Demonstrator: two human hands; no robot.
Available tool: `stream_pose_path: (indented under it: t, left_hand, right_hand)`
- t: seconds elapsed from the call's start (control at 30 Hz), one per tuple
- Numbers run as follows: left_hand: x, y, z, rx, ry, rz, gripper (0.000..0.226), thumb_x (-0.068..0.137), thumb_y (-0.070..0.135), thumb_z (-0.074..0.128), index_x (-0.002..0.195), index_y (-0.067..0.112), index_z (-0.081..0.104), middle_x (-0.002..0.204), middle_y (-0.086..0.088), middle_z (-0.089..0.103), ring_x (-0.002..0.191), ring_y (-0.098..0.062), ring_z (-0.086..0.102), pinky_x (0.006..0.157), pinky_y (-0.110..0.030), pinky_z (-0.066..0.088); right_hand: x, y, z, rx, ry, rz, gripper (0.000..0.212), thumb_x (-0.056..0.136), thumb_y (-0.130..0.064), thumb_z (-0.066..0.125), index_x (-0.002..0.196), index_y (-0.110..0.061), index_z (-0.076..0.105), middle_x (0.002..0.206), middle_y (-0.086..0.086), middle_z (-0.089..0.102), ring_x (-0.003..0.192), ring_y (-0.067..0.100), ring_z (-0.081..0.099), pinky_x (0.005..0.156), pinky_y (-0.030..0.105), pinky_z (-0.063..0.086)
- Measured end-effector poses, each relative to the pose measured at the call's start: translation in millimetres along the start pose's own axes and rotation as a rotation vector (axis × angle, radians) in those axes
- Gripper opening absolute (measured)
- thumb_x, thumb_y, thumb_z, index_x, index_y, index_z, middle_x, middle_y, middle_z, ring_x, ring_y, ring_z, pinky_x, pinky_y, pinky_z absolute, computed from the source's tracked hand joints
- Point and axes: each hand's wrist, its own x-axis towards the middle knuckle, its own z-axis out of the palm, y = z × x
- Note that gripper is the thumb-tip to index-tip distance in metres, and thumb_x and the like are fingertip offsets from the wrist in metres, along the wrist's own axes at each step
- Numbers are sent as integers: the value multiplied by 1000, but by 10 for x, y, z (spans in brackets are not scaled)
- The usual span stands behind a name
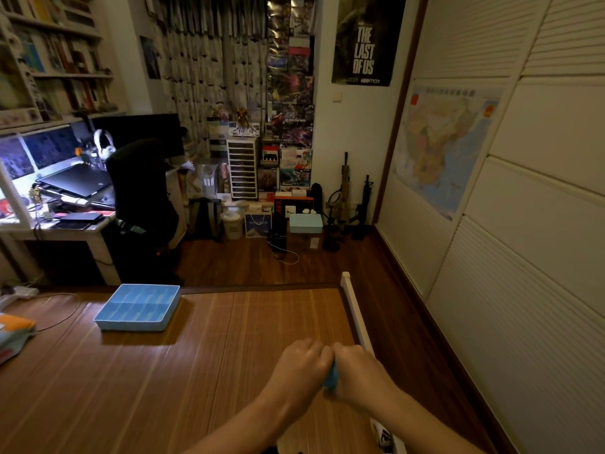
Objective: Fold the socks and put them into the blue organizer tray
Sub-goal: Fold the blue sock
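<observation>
My left hand (300, 365) and my right hand (357, 371) are pressed together over the right side of the bamboo mat (203, 355). Both are closed on a blue sock (330, 378), of which only a small strip shows between the palms. The blue organizer tray (139, 308) with several compartments sits at the mat's far left corner, well to the left of both hands. Its compartments look empty. Another patterned piece of cloth (384, 435) peeks out at the bottom right edge, mostly hidden by my right forearm.
A white bed rail (355, 312) runs along the mat's right edge, with wooden floor beyond it. Folded items (14, 335) lie at the left edge. A desk and black chair (140, 198) stand behind the tray. Wardrobe doors line the right wall.
</observation>
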Motion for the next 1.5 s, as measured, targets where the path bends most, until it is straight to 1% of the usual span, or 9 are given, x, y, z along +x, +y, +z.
stream_pose_path:
  t: [0.13, 0.27, 0.5, 0.63, 0.9, 1.07, 1.27, 1.4, 1.5]
  left_hand:
    - [56, 22, -7, -177, -127, -159, 37, 92, 29, 71, 126, 24, 57, 121, 3, 65, 108, -12, 62, 90, -22, 43]
    - [133, -24, -171, -530, -415, -272, 44, 78, 33, 86, 115, 24, 64, 97, 14, 65, 91, -3, 64, 82, -20, 52]
    - [18, -16, -60, -205, -192, -224, 40, 91, 26, 74, 127, 22, 59, 122, 4, 67, 110, -12, 65, 100, -31, 54]
    - [-49, -21, 21, -29, 23, -49, 25, 96, 30, 64, 119, 21, 60, 115, 3, 68, 103, -12, 64, 98, -29, 48]
    - [61, -160, -18, -329, -421, -240, 39, 84, 28, 80, 118, 27, 62, 111, 6, 70, 93, -7, 65, 77, -19, 49]
    - [13, -140, 106, -247, -337, -219, 25, 90, 35, 73, 111, 27, 62, 89, 13, 64, 73, 2, 57, 65, -11, 40]
    - [-37, -152, 165, -143, -224, -198, 24, 97, 33, 65, 117, 20, 61, 107, 1, 72, 91, -9, 67, 82, -22, 52]
    - [-69, -52, 239, -146, -275, -187, 6, 99, 29, 61, 95, 24, 61, 83, 7, 64, 71, -5, 56, 71, -21, 48]
    - [-97, -13, 382, -273, -379, -288, 31, 95, 27, 65, 68, 27, 51, 59, 13, 48, 55, -4, 48, 60, -19, 44]
  right_hand:
    - [-4, 65, 82, -156, 146, -165, 37, 84, -28, 79, 114, -22, 59, 110, -4, 67, 101, 13, 65, 86, 27, 51]
    - [-42, 87, 188, -383, 307, -367, 40, 52, -31, 97, 73, -26, 62, 64, -9, 59, 54, 4, 55, 53, 19, 47]
    - [47, 48, 227, -119, 106, -159, 44, 84, -28, 78, 121, -25, 54, 114, -6, 64, 104, 12, 64, 85, 23, 48]
    - [90, 39, 175, -40, 39, -57, 40, 84, -22, 77, 120, -23, 58, 112, -6, 67, 98, 9, 66, 78, 18, 52]
    - [88, 90, 230, -308, 58, -300, 32, 95, -34, 64, 122, -18, 56, 117, 1, 67, 104, 16, 64, 94, 32, 51]
    - [86, 89, 342, -253, 36, -240, 39, 93, -36, 66, 126, -20, 52, 122, 1, 63, 108, 16, 62, 93, 30, 49]
    - [-74, 94, 587, -241, 204, -242, 58, 88, -28, 66, 141, -23, 42, 138, -3, 47, 128, 16, 45, 111, 32, 34]
    - [-224, 67, 766, -276, 323, -188, 58, 49, -31, 98, 102, -17, 78, 97, 3, 74, 89, 16, 73, 80, 31, 62]
    - [-324, 104, 1082, -336, 442, -234, 38, 65, -21, 90, 101, -11, 82, 100, 8, 79, 91, 20, 77, 79, 33, 63]
